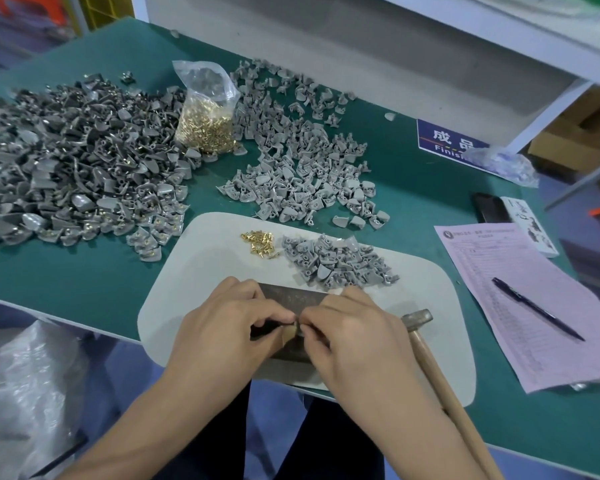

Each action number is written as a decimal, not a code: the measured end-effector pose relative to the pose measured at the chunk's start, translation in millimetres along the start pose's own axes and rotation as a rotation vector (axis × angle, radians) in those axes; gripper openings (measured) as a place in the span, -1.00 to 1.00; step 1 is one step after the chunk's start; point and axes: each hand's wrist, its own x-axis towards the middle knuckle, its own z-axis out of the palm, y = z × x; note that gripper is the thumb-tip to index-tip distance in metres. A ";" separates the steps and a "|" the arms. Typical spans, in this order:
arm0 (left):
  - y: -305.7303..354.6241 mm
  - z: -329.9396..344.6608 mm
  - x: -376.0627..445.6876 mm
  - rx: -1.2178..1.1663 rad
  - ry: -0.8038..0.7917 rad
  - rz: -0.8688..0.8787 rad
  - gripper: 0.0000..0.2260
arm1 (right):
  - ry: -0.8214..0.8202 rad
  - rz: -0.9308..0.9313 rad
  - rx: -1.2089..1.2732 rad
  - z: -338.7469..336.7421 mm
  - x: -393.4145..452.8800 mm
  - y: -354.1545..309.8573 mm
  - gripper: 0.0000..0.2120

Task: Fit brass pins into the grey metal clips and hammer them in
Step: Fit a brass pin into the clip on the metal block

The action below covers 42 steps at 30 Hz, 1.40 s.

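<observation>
Over a dark steel block [293,299] on the white mat [201,271], my left hand [229,323] pinches a small grey clip [289,332]. My right hand [347,327] meets it fingertip to fingertip, pinching at the same clip; any brass pin between the fingers is hidden. A small heap of loose brass pins [260,241] and a pile of grey clips [336,259] lie on the mat beyond the block. The hammer [418,320] lies just right of my right hand, its wooden handle running toward me.
Large heaps of grey clips cover the green table at left [66,161] and centre [298,168]. A plastic bag of brass pins [205,116] stands between them. A pink form [520,299] with a pen [537,308] lies right, a phone [489,207] behind it.
</observation>
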 end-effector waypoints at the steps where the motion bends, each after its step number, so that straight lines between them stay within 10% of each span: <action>1: 0.2 0.4 0.0 0.005 -0.003 0.000 -0.88 | 0.017 -0.009 -0.009 1.1 -1.1 -1.9 -0.84; 23: 6.0 -2.5 -3.5 0.011 -0.002 -0.015 -0.91 | -0.010 0.216 0.428 24.6 -9.6 20.4 -0.90; 27: 11.4 -0.7 -4.5 0.035 0.028 -0.003 -0.92 | 0.210 0.333 0.644 26.6 -23.6 39.3 -0.91; 31: 8.5 -2.2 -5.1 0.022 0.009 0.000 -0.94 | 0.421 0.662 0.492 29.6 -61.0 79.9 -0.86; 34: 7.9 -2.6 -3.4 0.035 -0.007 0.016 -0.95 | 0.226 0.832 0.158 31.7 -84.8 96.8 -0.85; 42: 9.8 0.1 4.2 0.064 -0.008 0.050 -0.95 | 0.043 0.741 0.062 23.6 -76.8 92.1 -0.70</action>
